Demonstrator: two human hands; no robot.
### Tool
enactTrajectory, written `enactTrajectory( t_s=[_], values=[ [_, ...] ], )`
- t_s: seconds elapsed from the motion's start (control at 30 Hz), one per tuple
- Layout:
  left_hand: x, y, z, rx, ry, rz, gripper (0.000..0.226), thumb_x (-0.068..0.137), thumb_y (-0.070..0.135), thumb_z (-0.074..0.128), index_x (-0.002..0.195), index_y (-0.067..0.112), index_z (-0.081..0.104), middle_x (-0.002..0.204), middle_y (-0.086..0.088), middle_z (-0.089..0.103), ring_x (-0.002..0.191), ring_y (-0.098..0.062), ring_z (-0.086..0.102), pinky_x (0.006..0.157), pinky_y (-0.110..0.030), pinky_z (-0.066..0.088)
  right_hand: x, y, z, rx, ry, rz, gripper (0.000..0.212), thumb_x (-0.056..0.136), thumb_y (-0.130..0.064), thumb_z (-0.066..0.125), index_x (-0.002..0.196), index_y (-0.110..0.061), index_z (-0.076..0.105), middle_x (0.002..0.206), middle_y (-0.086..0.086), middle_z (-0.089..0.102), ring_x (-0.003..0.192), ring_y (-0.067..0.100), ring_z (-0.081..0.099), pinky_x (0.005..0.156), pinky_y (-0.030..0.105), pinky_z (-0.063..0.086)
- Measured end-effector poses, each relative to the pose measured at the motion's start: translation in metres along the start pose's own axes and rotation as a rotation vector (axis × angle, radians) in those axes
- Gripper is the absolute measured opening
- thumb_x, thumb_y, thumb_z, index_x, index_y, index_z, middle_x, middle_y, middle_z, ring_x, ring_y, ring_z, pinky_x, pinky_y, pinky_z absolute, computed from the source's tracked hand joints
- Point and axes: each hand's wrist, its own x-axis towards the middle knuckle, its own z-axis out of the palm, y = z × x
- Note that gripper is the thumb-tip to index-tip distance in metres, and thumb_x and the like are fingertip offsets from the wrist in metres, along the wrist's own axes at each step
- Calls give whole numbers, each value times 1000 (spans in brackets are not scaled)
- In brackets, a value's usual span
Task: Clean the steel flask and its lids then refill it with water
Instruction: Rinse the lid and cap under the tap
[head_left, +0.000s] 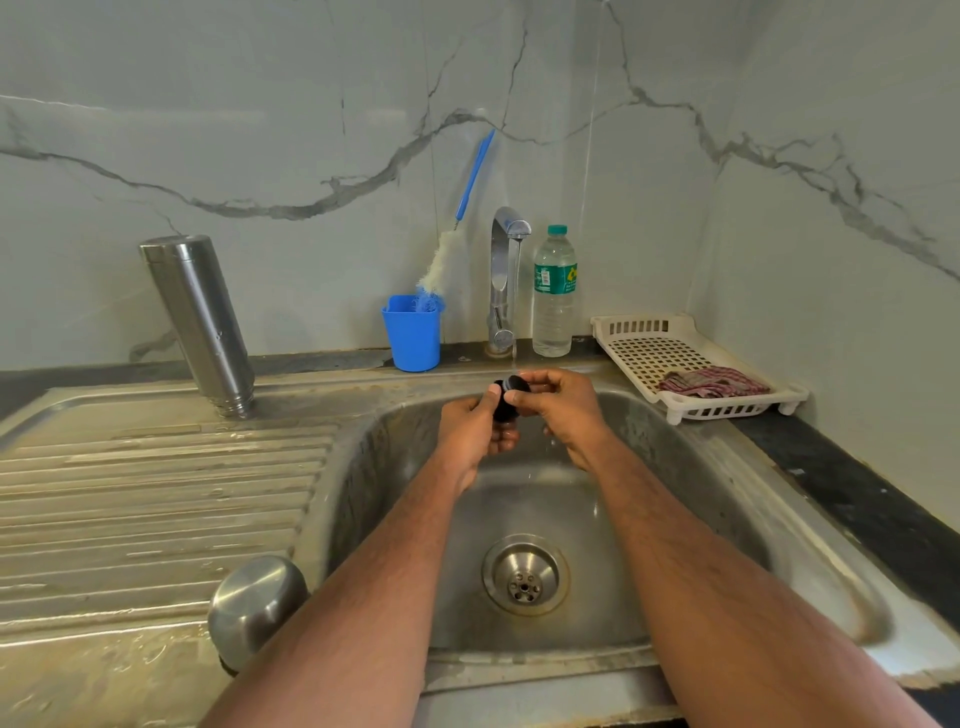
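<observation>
A steel sink unit (156, 519) with a ribbed drainboard on the left and a basin on the right sits in a dark stone counter (857, 493). On the drainboard the steel flask (200, 322) stands upside down on its mouth, tilted, and a domed steel lid (254, 608) rests at the near edge beside the basin. Along the back stand a blue cup (413, 335) holding a bottle brush (441, 265), the running tap (504, 280) and a plastic water bottle (554, 296); a white slotted tray (639, 338) with a striped cloth (714, 383) in it sits in the right corner.

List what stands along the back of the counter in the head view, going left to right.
Steel flask, upside down and leaning → blue cup holding the bottle brush → tap, running → plastic water bottle → white tray with a cloth.
</observation>
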Motion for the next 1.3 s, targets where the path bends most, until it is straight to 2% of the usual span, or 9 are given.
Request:
enactTrajectory(
  t_s=[0.13,0.27,0.53,0.6,0.67,0.77,0.93,1.17,1.3],
  values=[
    [-1,-2,4,27,0,7,36,106,35,52,106,6,73,88,-12,78,73,-22,71,72,-36,62,-5,-5,-1,12,18,7,34,77,-9,86,109,-11,72,97,2,73,89,15,71,48,8,44],
    [-1,0,4,12,7,34,33,106,34,53,106,7,73,90,-13,78,74,-21,71,74,-35,62,-7,-8,-2,30,-14,76,34,76,-14,87,106,-20,72,99,-2,76,84,12,75,53,26,41],
    [3,-2,5,-83,60,17,24,105,13,55,124,3,66,107,-14,75,99,-27,74,92,-43,61,-7,-2,-1,-187,-44,0,39,79,-3,82,109,-23,69,106,0,74,86,18,74,47,24,48],
    [3,-1,3,-144,63,-12,25,105,15,55,122,0,66,107,-17,75,98,-27,75,92,-43,61,-5,1,3,-275,-44,-63,49,76,-8,85,119,-22,67,115,-3,70,101,14,68,70,24,53],
    [1,0,3,-183,37,-34,27,106,21,53,117,1,67,106,-17,76,96,-26,76,88,-41,62,-4,3,7,-278,-44,-103,58,75,-10,87,128,-21,66,122,-4,67,112,10,59,96,29,47],
    [-2,2,3,-166,12,-49,30,108,27,49,114,5,68,102,-17,77,91,-26,77,76,-35,63,-3,6,10,-301,-57,-125,59,80,-16,84,135,-21,63,127,-2,67,118,13,58,107,35,46],
    [-5,1,0,29,22,-93,37,110,34,40,113,9,67,94,-14,78,86,-28,77,72,-38,63,-3,8,10,-345,-67,-99,56,90,-14,75,142,-17,54,134,3,62,120,15,57,101,29,45],
    [-6,0,-2,212,110,-80,20,106,26,50,110,19,68,105,-2,73,91,-19,72,67,-35,55,1,9,11,-417,-27,-97,52,91,-12,73,140,-16,55,133,6,61,118,16,55,95,23,39],
    [-7,1,-3,232,123,-72,13,104,22,52,105,22,65,104,0,71,88,-18,71,64,-34,52,7,14,12,-226,-12,11,41,98,-15,65,137,-20,52,128,11,63,111,24,65,98,38,54]
  ],
)
